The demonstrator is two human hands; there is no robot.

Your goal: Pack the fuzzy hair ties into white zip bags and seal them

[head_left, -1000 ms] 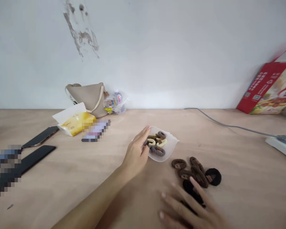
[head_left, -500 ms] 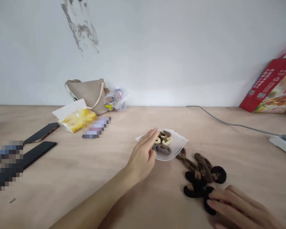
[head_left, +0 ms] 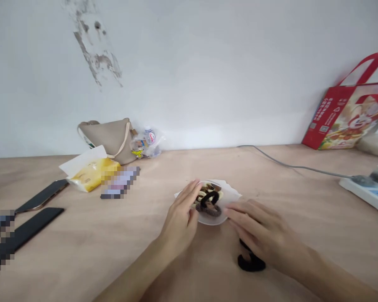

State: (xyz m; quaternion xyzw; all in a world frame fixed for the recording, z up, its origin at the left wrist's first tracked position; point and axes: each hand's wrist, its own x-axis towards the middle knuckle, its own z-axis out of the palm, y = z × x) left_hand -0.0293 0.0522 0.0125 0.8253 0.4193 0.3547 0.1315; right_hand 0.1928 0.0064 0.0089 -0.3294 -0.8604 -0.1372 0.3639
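Observation:
A frosted plastic bag (head_left: 219, 218) lies with its mouth spread wide, holding several fluffy hair ties: cream, grey-brown, and a black hair tie (head_left: 211, 199) on top. My left hand (head_left: 181, 214) grips the bag's left edge, thumb near its front rim. At the right rim, the fingers of my right hand (head_left: 258, 226) are stretched out and hold no hair tie that I can see. Another black hair tie (head_left: 252, 263) lies on the table below my right hand, partly covered by it. Whatever lies under that hand is hidden.
To the left are a yellow tissue pack (head_left: 93, 174) and several phones, one a black phone (head_left: 34, 228). A beige bag (head_left: 111, 136) and a bottle in clear plastic (head_left: 148, 140) stand by the wall. On the right are a power strip (head_left: 370, 193), its grey cable, and a red bag (head_left: 343, 113).
My right hand has moved left and up from the loose hair ties to the bag. A black hair tie now lies inside the bag. My left hand has kept its place there.

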